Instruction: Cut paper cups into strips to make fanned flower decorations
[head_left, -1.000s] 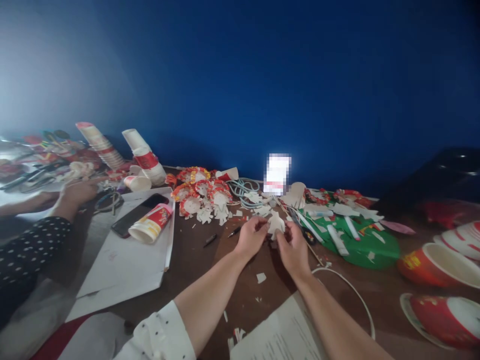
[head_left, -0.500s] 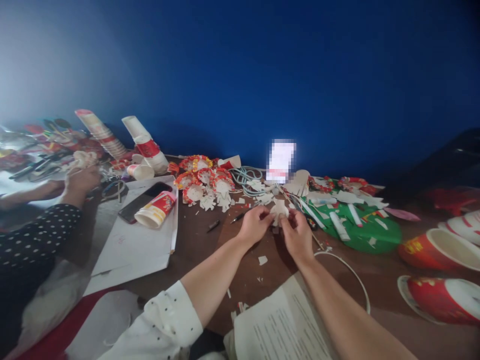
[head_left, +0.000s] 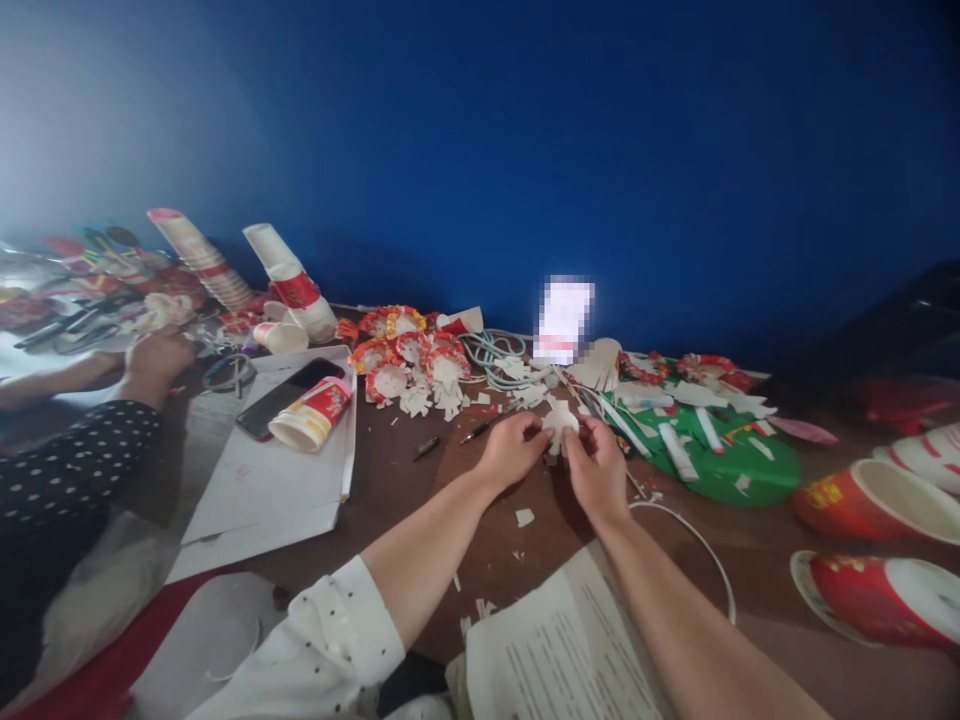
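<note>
Between my two hands is a small white paper cutout [head_left: 559, 424] with notched edges, held above the brown table. My left hand [head_left: 516, 448] pinches its left side with thumb and fingers. On the other side my right hand [head_left: 597, 464] grips it, thumb in front. Behind the cutout lie white paper scraps and a white cable. A black pen [head_left: 477, 432] rests just left of my left hand, with a black pen cap [head_left: 426, 448] further left. Several white cutouts with red-and-yellow rims [head_left: 390, 380] are heaped beyond the pens.
A green round sheet [head_left: 757, 470] with paper scraps lies right. Paper cups [head_left: 885, 505] lie at the right edge; stacked cups [head_left: 289, 285] lean at back left. A phone [head_left: 262, 410] and a cup [head_left: 311, 415] lie on white board [head_left: 262, 510]. A co-worker's hand [head_left: 161, 355] works at left.
The camera view has shifted very slightly. Both hands keep hold of the paper cutout in nearly the same place, and the cutout is turned a little. The co-worker's hand has moved slightly left.
</note>
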